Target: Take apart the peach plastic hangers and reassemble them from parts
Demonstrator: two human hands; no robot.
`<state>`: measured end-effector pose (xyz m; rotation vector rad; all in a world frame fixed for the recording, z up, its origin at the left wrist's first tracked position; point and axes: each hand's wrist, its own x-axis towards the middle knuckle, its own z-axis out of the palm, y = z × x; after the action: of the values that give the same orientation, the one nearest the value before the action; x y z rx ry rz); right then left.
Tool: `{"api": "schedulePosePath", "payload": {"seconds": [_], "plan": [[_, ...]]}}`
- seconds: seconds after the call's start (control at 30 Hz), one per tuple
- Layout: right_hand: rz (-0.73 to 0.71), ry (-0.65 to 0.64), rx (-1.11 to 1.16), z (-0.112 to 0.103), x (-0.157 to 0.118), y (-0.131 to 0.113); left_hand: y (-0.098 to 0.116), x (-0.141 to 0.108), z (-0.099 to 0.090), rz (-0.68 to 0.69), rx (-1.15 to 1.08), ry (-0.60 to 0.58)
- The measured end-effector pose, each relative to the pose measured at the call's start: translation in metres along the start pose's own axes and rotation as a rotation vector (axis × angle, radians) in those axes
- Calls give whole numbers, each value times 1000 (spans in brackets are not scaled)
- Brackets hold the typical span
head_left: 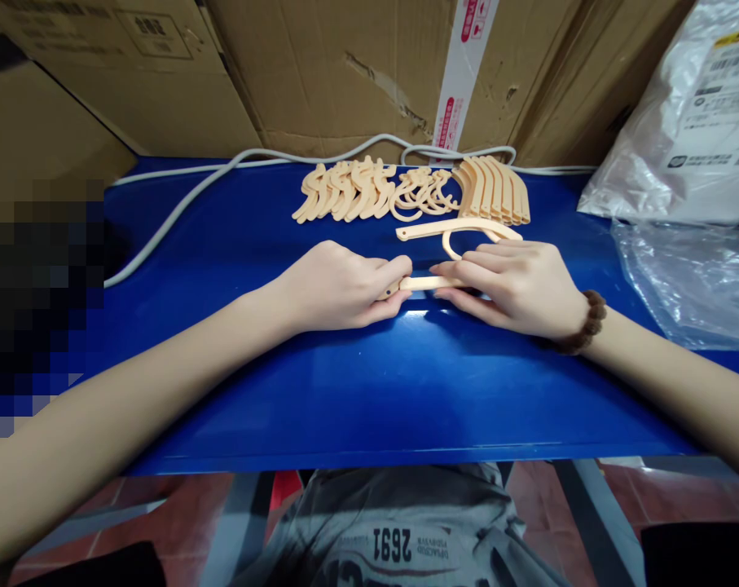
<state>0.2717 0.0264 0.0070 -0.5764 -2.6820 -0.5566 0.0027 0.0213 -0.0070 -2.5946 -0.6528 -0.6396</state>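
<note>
My left hand (345, 287) is closed, with thumb and fingers pinching a small beige end piece (391, 290) that has a dark hole. Joined to it or pressed against it, a slim beige hanger arm (424, 283) spans the gap between my hands. The other end of that arm is pinched by my right hand (519, 281), whose fingers cover it. Just behind my right fingers lie a loose curved hanger arm (433, 231) and a hook-shaped piece (447, 244). I cannot tell whether the right fingertips touch the hook.
Farther back lie wavy beige pieces (345, 191), several hanger hooks (421, 194) and a row of curved arms (494, 191). A white cable (216, 169) runs along the blue table (369, 391) before cardboard boxes (332, 73). Plastic bags (668, 139) stand at right.
</note>
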Motion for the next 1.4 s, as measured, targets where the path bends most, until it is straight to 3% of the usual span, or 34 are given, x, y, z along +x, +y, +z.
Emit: {"api": "schedulePosePath", "payload": {"seconds": [0.13,0.23,0.4,0.67,0.93,1.07,1.2,1.4], "plan": [[14,45,-85,-3,0,4,-2,-3,1,-9,-27,-6],[103,70,-109,-8,0,9,-3,-4,2,-23,-30,-22],[286,80,64,-11,0,20,-4,-5,0,-51,-62,-63],[250,-71,345,-3,-3,29,-5,-4,-4,-71,-92,-78],[188,-73,465,0,-2,29,-2,-4,-6,-61,-115,-76],[207,-75,425,-1,-2,27,-4,-3,-9,-59,-133,-43],[259,-90,358,-1,-3,26,-7,-1,-11,17,-136,-116],[244,-115,98,-4,-4,33,-9,3,-8,71,-134,-142]]}}
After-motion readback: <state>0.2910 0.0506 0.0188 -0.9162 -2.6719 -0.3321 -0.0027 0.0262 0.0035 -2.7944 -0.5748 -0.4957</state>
